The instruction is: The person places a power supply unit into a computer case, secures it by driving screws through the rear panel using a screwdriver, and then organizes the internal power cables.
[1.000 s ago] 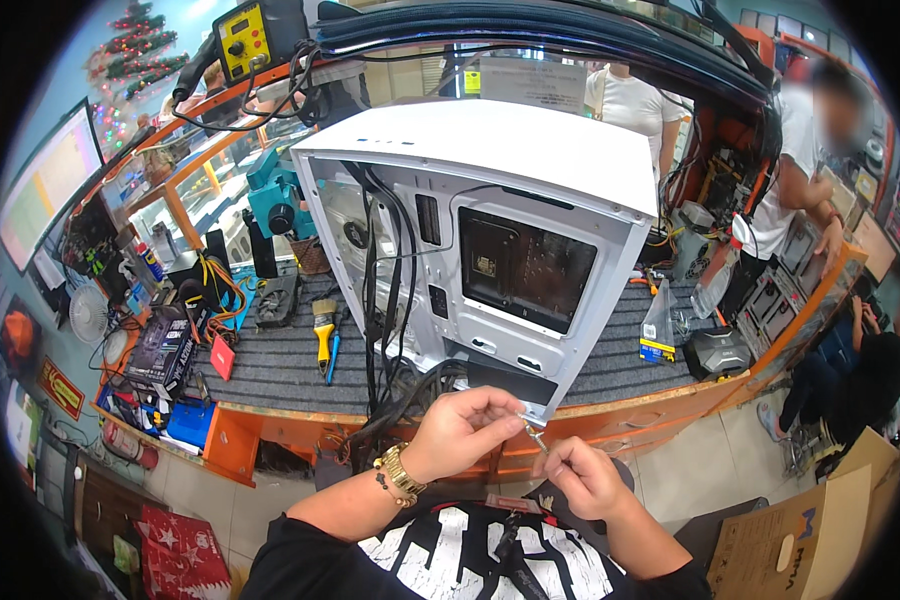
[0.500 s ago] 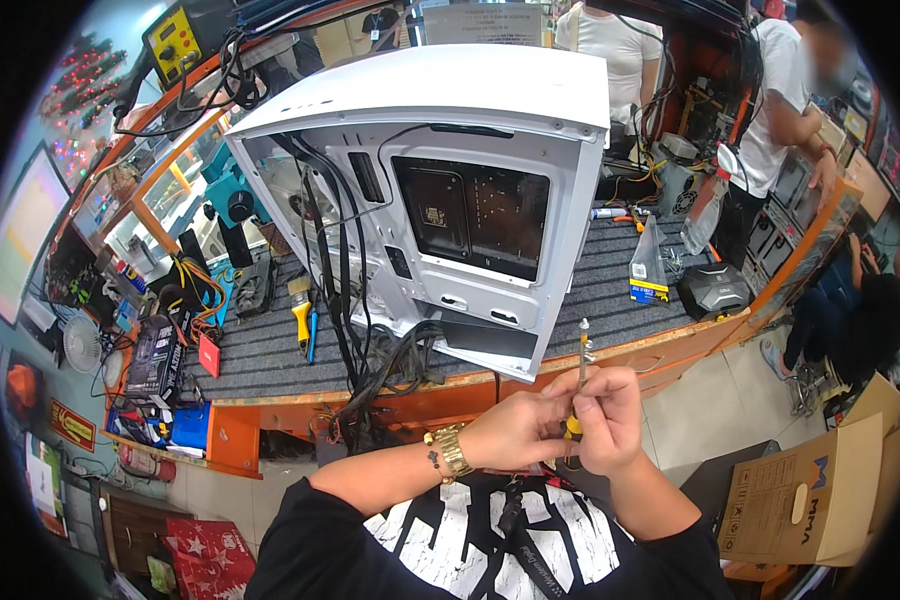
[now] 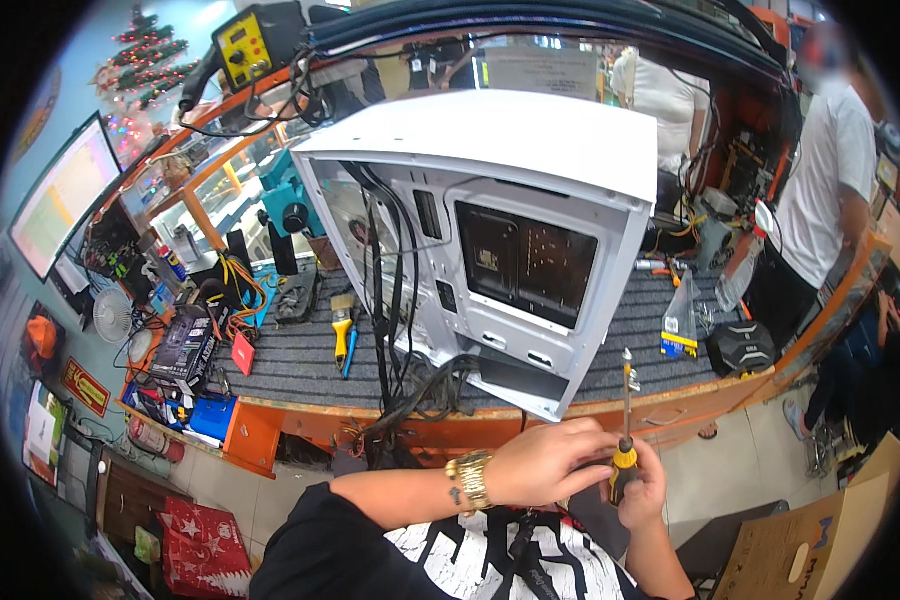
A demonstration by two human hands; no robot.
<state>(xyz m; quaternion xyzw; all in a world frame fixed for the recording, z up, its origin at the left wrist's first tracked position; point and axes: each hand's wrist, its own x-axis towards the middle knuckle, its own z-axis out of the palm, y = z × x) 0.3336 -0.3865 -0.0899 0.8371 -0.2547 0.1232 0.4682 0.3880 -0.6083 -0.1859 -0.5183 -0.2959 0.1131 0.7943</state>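
1. Right hand (image 3: 646, 492) grips yellow-and-black screwdriver (image 3: 625, 457) by handle; shaft points upward in view.
2. Left hand (image 3: 548, 466): fingers curled beside handle; cannot tell whether gripping.
3. White computer case (image 3: 445, 255) on tabletop (image 3: 638, 325), ahead-left, nearer left hand.

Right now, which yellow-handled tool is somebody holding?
The screwdriver: its handle is in the right hand. The brush has a yellow handle too, but lies on the grey mat.

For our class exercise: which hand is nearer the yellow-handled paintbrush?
Left. The left hand is to the right of the paintbrush; the right hand, holding a screwdriver, is farther right.
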